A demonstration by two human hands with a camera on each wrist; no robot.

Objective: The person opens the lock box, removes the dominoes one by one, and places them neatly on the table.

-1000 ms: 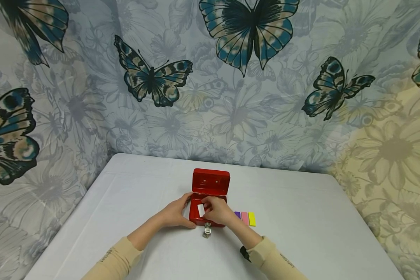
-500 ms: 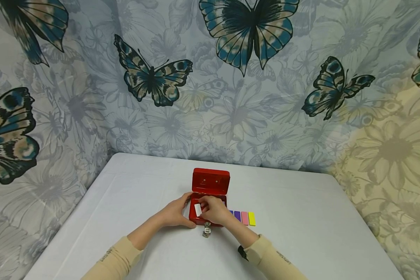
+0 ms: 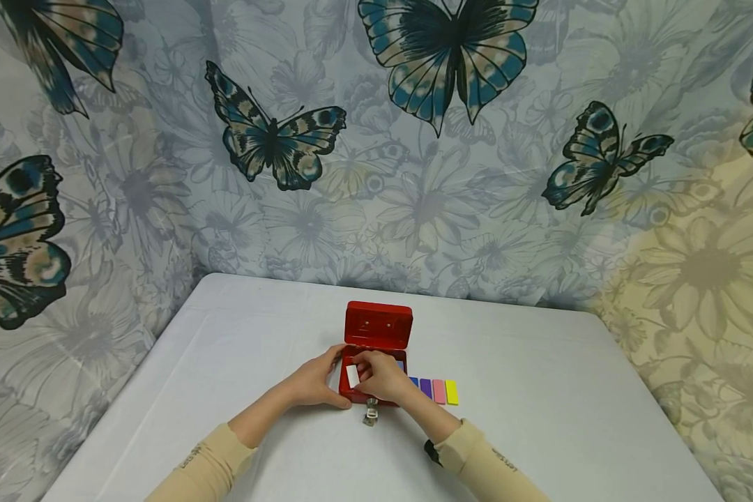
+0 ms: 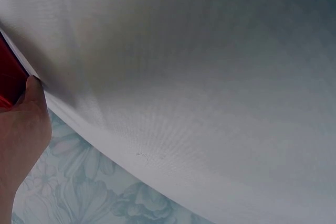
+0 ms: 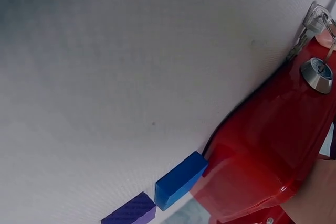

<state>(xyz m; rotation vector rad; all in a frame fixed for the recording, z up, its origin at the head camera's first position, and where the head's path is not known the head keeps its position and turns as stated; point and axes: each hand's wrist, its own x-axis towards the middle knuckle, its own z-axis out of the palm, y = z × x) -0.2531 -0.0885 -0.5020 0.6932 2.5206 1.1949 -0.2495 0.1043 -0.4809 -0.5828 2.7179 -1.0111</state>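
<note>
A small red cash box [image 3: 358, 398] stands on the table with its lid [image 3: 378, 325] raised at the back. My left hand [image 3: 316, 380] grips the box's left side, thumb at the front corner and fingers toward the back. Reaching into the box from the right, my right hand [image 3: 383, 376] pinches a white rectangular block [image 3: 353, 376] near the left inner wall. A bit of light blue [image 3: 401, 364] shows inside at the right; the rest of the interior is hidden by the hand. Keys [image 5: 316, 18] hang from the lock [image 5: 318, 74] on the front.
Along the box's right side, a blue block [image 5: 181, 180], a purple block [image 5: 131, 211], a pink block [image 3: 438, 392] and a yellow block [image 3: 452, 392] lie in a row. White cloth covers the table [image 3: 539, 390]. Behind it hangs a butterfly-patterned backdrop [image 3: 427, 209].
My right hand has shifted left inside the box with the white block, bringing it toward the left wall. More of the blocks on the right shows. The left hand has stayed in place.
</note>
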